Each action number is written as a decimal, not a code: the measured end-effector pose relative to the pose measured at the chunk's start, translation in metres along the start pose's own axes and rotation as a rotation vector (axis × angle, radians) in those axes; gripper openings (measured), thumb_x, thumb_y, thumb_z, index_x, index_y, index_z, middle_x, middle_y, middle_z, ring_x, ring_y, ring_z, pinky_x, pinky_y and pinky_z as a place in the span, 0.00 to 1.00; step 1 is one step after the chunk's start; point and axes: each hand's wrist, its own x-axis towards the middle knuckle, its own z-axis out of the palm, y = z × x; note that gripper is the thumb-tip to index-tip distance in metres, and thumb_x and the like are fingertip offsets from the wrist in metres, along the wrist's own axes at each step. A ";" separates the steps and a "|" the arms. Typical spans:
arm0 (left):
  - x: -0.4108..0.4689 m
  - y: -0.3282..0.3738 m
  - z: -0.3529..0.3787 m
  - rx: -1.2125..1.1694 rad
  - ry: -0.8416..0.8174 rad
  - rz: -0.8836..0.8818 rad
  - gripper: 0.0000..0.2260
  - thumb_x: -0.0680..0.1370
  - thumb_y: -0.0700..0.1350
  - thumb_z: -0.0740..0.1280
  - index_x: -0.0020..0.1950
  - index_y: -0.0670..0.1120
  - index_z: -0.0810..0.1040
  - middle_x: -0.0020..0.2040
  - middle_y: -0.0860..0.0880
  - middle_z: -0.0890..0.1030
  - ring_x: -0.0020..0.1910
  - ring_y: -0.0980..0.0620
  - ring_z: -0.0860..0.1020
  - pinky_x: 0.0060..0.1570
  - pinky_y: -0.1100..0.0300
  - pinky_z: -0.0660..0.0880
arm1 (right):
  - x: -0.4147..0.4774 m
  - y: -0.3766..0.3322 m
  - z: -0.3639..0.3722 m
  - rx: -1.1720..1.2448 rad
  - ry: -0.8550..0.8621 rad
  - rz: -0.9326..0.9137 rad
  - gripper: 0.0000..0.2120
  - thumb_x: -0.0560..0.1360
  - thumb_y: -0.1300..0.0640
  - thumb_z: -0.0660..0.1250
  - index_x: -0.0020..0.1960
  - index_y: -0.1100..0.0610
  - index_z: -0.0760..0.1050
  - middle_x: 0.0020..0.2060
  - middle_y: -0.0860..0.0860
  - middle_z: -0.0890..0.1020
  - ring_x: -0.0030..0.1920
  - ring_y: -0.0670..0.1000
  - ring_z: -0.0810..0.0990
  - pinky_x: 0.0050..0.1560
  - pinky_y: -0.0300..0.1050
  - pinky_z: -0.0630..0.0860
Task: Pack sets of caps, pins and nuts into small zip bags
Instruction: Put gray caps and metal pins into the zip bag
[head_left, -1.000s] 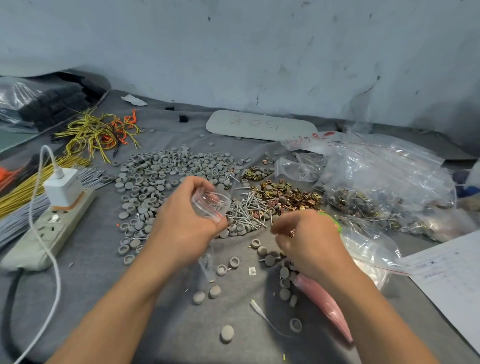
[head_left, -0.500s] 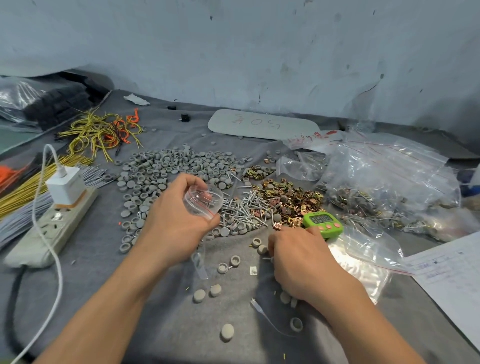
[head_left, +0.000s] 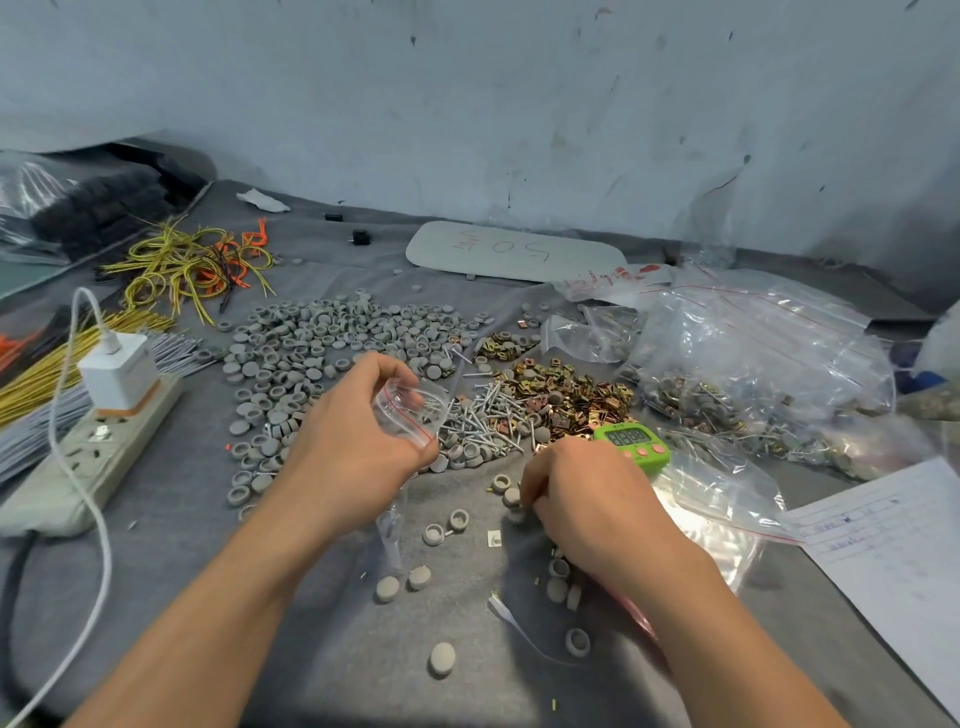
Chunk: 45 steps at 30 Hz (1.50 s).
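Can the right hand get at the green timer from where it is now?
Probably yes. The green timer lies uncovered just beyond the right hand, with nothing between them, though that hand is busy among loose gray caps.

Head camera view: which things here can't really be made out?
All in the head view.
Right hand: its own back hides whatever it picks.
Small zip bag in the left hand: contents too small, glare.
Green timer: digits blurred.
Paper sheet: cut by the right edge, writing too small.
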 end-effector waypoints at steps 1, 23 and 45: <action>0.000 0.000 0.000 0.001 0.000 -0.003 0.22 0.69 0.43 0.80 0.52 0.63 0.73 0.49 0.63 0.81 0.39 0.65 0.80 0.35 0.65 0.70 | 0.001 0.000 0.000 0.011 -0.014 0.012 0.14 0.73 0.63 0.67 0.50 0.48 0.85 0.44 0.51 0.86 0.47 0.57 0.84 0.47 0.47 0.82; -0.017 0.008 0.028 0.239 0.034 0.083 0.25 0.71 0.44 0.76 0.55 0.61 0.63 0.50 0.56 0.77 0.47 0.52 0.77 0.46 0.53 0.74 | 0.006 -0.013 -0.002 0.859 0.478 -0.119 0.06 0.72 0.56 0.75 0.37 0.49 0.85 0.30 0.42 0.83 0.31 0.41 0.79 0.34 0.34 0.74; -0.003 -0.002 0.014 -0.075 0.057 0.023 0.35 0.66 0.39 0.82 0.60 0.65 0.67 0.48 0.60 0.82 0.42 0.64 0.81 0.44 0.60 0.78 | 0.003 0.046 -0.016 0.278 0.247 0.240 0.05 0.76 0.52 0.72 0.43 0.45 0.86 0.34 0.41 0.84 0.35 0.44 0.81 0.45 0.46 0.82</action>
